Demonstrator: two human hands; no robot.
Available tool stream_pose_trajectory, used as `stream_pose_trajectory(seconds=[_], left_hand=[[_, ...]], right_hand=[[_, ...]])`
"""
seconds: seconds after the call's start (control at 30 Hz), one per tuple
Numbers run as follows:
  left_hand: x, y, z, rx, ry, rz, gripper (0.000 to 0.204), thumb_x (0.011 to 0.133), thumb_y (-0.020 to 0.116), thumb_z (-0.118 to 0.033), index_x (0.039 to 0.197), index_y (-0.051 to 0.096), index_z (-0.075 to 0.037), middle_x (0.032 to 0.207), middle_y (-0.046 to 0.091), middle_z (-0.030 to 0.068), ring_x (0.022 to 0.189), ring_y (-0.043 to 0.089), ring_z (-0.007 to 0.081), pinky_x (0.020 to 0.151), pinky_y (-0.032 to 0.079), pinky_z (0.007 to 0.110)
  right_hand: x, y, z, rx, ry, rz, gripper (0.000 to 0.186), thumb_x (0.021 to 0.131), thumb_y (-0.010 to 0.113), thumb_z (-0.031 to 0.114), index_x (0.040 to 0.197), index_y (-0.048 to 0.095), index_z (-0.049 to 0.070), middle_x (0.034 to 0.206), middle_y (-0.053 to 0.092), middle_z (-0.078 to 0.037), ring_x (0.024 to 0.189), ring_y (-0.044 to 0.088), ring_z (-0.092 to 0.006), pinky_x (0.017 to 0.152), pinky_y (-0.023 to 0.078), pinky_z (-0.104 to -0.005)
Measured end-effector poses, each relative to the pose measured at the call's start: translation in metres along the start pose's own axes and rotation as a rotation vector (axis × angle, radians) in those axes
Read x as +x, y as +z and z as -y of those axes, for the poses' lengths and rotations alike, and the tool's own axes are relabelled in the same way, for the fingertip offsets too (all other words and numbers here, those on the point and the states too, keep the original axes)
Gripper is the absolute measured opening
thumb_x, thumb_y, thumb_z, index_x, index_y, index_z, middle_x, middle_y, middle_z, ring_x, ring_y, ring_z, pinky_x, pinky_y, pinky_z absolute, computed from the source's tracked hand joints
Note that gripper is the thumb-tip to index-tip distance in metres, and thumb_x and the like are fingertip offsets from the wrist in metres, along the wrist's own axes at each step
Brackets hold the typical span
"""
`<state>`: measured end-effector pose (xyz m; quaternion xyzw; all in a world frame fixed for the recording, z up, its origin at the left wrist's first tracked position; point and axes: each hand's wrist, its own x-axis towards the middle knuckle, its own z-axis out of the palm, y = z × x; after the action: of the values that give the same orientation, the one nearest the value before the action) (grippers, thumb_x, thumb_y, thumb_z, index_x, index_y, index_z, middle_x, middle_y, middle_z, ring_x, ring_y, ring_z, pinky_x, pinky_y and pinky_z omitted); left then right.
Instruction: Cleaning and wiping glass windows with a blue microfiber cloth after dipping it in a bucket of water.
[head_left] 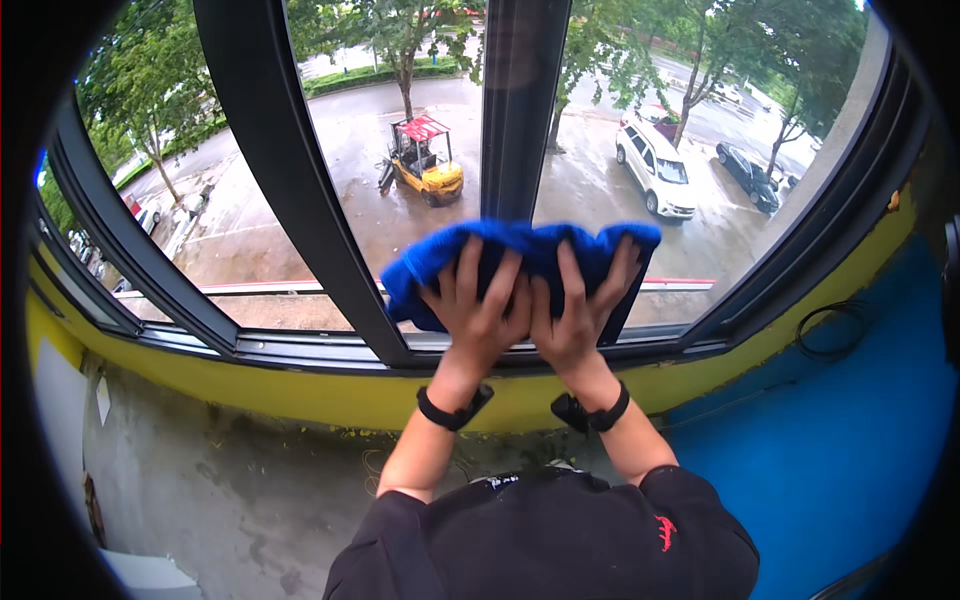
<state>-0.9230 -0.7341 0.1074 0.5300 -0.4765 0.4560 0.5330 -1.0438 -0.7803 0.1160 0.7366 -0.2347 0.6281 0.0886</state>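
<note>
A bright blue cloth (520, 240) is spread across the lower part of the window, in front of the dark centre post (525, 110). My left hand (475, 310) holds the left half of it, back of the hand upward and fingers somewhat apart. On the right half, my right hand (580, 310) grips the cloth in the same way. The two hands are close together, thumbs nearly meeting in the middle. Folds of the cloth stick out past the fingertips on both sides. Whether the cloth presses on the glass cannot be made out. A black band sits on each wrist.
Dark window frames (290, 150) rise left of the cloth, above a sill track (300, 350) and a yellow wall (300, 385). A coiled black cable (832, 330) lies at right by the blue surface (800, 440). Outside are a yellow forklift (425, 165) and parked cars.
</note>
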Motion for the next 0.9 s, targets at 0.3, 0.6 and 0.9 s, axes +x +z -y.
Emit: stream_pose_trajectory(seconds=[0.3,0.6,0.9], left_hand=[[-0.057,0.01,0.001,0.159,0.092,0.067,0.051,0.084,0.069,-0.029,0.133,0.059,-0.02,0.146,0.048,0.0253,0.115,0.053,0.0527,0.097,0.032,0.063],[-0.081,0.001,-0.021,0.011,-0.087,0.312,0.052,0.084,0.072,-0.027,0.134,0.058,-0.021,0.142,0.049,0.0277,0.112,0.053,0.0506,0.092,0.034,0.064],[0.066,-0.006,-0.014,0.101,0.117,0.111,0.046,0.086,0.07,-0.036,0.131,0.065,-0.029,0.145,0.055,0.0117,0.116,0.053,0.0353,0.103,0.026,0.061]], right_hand=[[-0.05,0.021,-0.033,-0.243,-0.075,-0.036,0.05,0.097,0.055,0.047,0.144,0.054,0.028,0.15,0.036,-0.036,0.14,0.033,-0.0544,0.115,0.018,-0.0683],[-0.07,0.004,-0.041,-0.079,0.004,0.049,0.058,0.088,0.072,0.033,0.143,0.055,0.023,0.153,0.027,-0.041,0.141,0.025,-0.0616,0.114,0.013,-0.0732],[0.051,0.005,-0.015,-0.235,-0.049,-0.154,0.056,0.094,0.061,0.043,0.146,0.055,0.025,0.157,0.025,-0.039,0.144,0.025,-0.0579,0.115,0.018,-0.0692]])
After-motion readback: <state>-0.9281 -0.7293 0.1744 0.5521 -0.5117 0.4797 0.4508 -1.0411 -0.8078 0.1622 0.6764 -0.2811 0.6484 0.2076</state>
